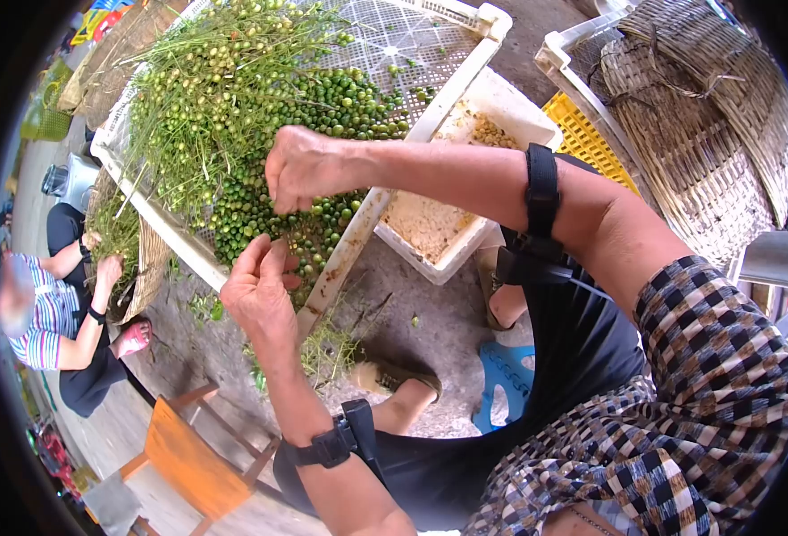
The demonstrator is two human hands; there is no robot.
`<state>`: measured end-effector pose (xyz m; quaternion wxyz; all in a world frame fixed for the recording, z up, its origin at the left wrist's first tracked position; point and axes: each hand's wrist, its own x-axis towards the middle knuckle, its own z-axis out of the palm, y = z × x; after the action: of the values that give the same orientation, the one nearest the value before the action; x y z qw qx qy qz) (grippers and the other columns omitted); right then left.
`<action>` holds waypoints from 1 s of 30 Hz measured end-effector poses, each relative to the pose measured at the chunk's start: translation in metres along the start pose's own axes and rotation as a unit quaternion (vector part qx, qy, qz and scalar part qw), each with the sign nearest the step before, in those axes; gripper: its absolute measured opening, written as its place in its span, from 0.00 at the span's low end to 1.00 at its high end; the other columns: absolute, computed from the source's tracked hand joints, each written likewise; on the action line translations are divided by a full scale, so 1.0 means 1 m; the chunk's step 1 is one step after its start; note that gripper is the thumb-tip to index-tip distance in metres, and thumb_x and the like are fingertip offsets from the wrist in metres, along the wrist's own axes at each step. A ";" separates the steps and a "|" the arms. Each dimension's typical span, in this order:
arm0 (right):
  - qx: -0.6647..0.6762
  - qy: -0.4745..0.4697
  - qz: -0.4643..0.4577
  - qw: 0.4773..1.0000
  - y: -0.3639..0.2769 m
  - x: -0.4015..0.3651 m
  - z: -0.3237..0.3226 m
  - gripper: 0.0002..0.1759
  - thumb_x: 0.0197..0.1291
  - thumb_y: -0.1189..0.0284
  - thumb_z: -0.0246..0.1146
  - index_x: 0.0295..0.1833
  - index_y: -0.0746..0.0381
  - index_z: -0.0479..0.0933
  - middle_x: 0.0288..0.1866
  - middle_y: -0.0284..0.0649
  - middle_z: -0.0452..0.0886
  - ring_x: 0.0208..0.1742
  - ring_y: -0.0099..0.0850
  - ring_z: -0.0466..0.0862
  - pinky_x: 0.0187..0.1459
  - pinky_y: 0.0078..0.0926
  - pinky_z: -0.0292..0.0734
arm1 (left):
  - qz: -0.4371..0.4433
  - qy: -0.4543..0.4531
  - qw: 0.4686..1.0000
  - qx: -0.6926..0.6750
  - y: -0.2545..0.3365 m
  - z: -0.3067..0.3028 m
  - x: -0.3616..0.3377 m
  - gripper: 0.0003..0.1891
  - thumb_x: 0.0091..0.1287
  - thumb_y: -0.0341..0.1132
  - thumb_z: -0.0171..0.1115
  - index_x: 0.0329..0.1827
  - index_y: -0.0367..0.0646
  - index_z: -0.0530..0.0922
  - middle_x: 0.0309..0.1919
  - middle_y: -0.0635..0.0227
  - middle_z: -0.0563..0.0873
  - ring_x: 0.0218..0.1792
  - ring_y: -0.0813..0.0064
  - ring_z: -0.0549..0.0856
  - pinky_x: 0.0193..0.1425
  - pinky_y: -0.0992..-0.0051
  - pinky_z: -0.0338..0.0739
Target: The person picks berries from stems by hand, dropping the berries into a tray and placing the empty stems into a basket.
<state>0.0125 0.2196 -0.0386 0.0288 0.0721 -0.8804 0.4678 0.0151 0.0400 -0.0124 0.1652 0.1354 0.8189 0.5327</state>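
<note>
A white perforated plastic tray [448,89] holds a heap of small green berries [322,98] and thin green stems [197,89]. My right hand [300,170] hovers over the berry heap with fingers curled down, pinching at the berries. My left hand [255,286] is at the tray's near edge, fingers bent around a small sprig with berries. Both forearms wear black straps.
A smaller white tub [492,143] of pale husks sits beside the tray. Woven bamboo baskets [698,134] and a yellow crate [586,138] lie to the right. Another person [54,313] in a striped shirt crouches at left. An orange wooden stool [188,456] and a blue stool [506,375] stand near my legs.
</note>
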 end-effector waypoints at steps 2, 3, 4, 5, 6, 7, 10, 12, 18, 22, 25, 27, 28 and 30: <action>0.022 0.032 -0.049 0.998 -0.006 0.001 0.017 0.05 0.39 0.77 0.62 0.21 0.69 0.77 0.16 0.39 0.76 0.19 0.23 0.77 0.20 0.21 0.71 | 0.035 -0.012 0.996 -0.082 0.000 0.004 0.000 0.12 0.55 0.30 0.60 0.39 0.30 0.77 0.24 0.67 0.81 0.21 0.83 0.77 0.22 0.86 0.69; 0.115 0.046 0.005 0.992 -0.015 -0.001 0.021 0.05 0.39 0.77 0.61 0.20 0.69 0.77 0.15 0.39 0.76 0.19 0.22 0.76 0.19 0.22 0.70 | 0.035 -0.013 0.996 -0.080 0.002 0.004 0.000 0.12 0.55 0.30 0.60 0.39 0.30 0.77 0.24 0.67 0.81 0.21 0.83 0.77 0.22 0.86 0.69; 0.054 0.081 -0.092 0.991 -0.009 0.004 0.032 0.05 0.39 0.77 0.60 0.20 0.69 0.76 0.14 0.38 0.75 0.18 0.22 0.73 0.17 0.24 0.67 | 0.026 -0.008 0.998 -0.063 0.005 0.003 -0.001 0.11 0.55 0.29 0.60 0.39 0.31 0.78 0.23 0.68 0.80 0.21 0.84 0.76 0.22 0.86 0.69; 0.087 0.078 -0.022 0.993 -0.010 0.000 0.038 0.06 0.40 0.77 0.59 0.19 0.69 0.75 0.14 0.39 0.74 0.17 0.22 0.72 0.17 0.27 0.65 | 0.019 -0.004 0.999 -0.045 0.007 0.003 -0.001 0.11 0.55 0.29 0.60 0.39 0.31 0.78 0.23 0.69 0.80 0.20 0.84 0.76 0.22 0.86 0.69; 0.119 0.092 0.005 0.989 -0.017 -0.003 0.041 0.06 0.40 0.77 0.58 0.18 0.69 0.75 0.14 0.39 0.74 0.17 0.23 0.72 0.17 0.27 0.66 | 0.022 -0.006 0.999 -0.044 0.005 0.003 0.000 0.11 0.55 0.29 0.60 0.39 0.31 0.78 0.23 0.69 0.80 0.20 0.84 0.76 0.22 0.86 0.69; 0.151 0.107 0.034 0.982 -0.020 -0.006 0.046 0.06 0.40 0.78 0.58 0.17 0.69 0.74 0.14 0.40 0.74 0.17 0.23 0.72 0.17 0.27 0.66 | 0.034 0.015 0.999 -0.017 0.002 0.002 0.000 0.10 0.56 0.28 0.59 0.38 0.32 0.78 0.23 0.69 0.80 0.20 0.85 0.75 0.22 0.86 0.69; 0.184 0.142 0.162 0.959 -0.030 -0.010 0.054 0.07 0.41 0.77 0.57 0.18 0.70 0.73 0.14 0.40 0.71 0.18 0.25 0.72 0.19 0.29 0.66 | 0.080 0.018 0.996 0.044 0.007 0.000 -0.007 0.08 0.58 0.27 0.56 0.37 0.32 0.77 0.23 0.70 0.79 0.20 0.85 0.75 0.21 0.85 0.68; 0.215 0.175 0.190 0.942 -0.027 -0.009 0.063 0.07 0.40 0.77 0.57 0.18 0.70 0.73 0.14 0.40 0.71 0.19 0.25 0.72 0.19 0.29 0.66 | 0.175 0.010 0.978 0.110 0.010 0.003 -0.007 0.07 0.60 0.26 0.52 0.36 0.31 0.76 0.21 0.67 0.78 0.20 0.82 0.75 0.22 0.80 0.68; 0.252 0.189 0.284 0.906 -0.062 -0.025 0.042 0.09 0.43 0.74 0.54 0.23 0.70 0.74 0.24 0.51 0.76 0.30 0.40 0.78 0.33 0.35 0.71 | 0.293 -0.022 0.916 0.272 0.007 0.004 -0.001 0.13 0.62 0.36 0.48 0.37 0.32 0.73 0.22 0.50 0.76 0.26 0.52 0.77 0.30 0.62 0.68; 0.175 0.242 0.260 0.919 -0.056 -0.022 0.058 0.07 0.43 0.75 0.54 0.25 0.68 0.75 0.27 0.53 0.76 0.33 0.45 0.79 0.34 0.37 0.72 | 0.229 -0.048 0.939 0.252 0.006 0.000 -0.002 0.15 0.62 0.38 0.46 0.39 0.32 0.72 0.24 0.46 0.76 0.29 0.45 0.75 0.33 0.58 0.67; 0.057 0.189 0.227 0.954 -0.050 -0.024 0.062 0.06 0.42 0.77 0.54 0.24 0.68 0.75 0.27 0.53 0.77 0.33 0.45 0.79 0.35 0.38 0.72 | 0.187 -0.018 0.937 0.295 -0.007 -0.008 0.004 0.13 0.59 0.35 0.48 0.37 0.32 0.73 0.24 0.46 0.77 0.30 0.47 0.76 0.34 0.58 0.67; 0.067 0.148 0.231 0.959 -0.063 -0.033 0.054 0.04 0.39 0.78 0.55 0.23 0.67 0.75 0.24 0.51 0.77 0.30 0.45 0.79 0.33 0.38 0.73 | 0.154 -0.005 0.920 0.361 -0.013 -0.017 0.007 0.12 0.55 0.33 0.50 0.33 0.31 0.76 0.25 0.45 0.78 0.29 0.48 0.76 0.35 0.59 0.68; 0.042 0.079 0.169 0.981 -0.075 -0.041 0.044 0.04 0.38 0.78 0.56 0.22 0.66 0.75 0.22 0.49 0.76 0.28 0.45 0.79 0.31 0.38 0.72 | 0.137 -0.005 0.957 0.254 -0.027 -0.019 0.013 0.09 0.51 0.29 0.54 0.30 0.31 0.77 0.26 0.48 0.79 0.28 0.50 0.77 0.37 0.62 0.70; -0.035 -0.010 0.086 0.996 -0.081 -0.044 0.050 0.03 0.36 0.78 0.57 0.18 0.64 0.75 0.16 0.47 0.75 0.23 0.45 0.78 0.24 0.37 0.72 | 0.210 0.047 0.935 0.282 -0.037 -0.027 0.016 0.08 0.50 0.27 0.55 0.31 0.31 0.77 0.27 0.49 0.80 0.29 0.52 0.78 0.38 0.63 0.71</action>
<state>0.0693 0.1374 -0.0052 -0.0175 -0.0006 -0.8995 0.4366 -0.0125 0.0091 -0.0382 -0.0337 0.3200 0.8951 0.3085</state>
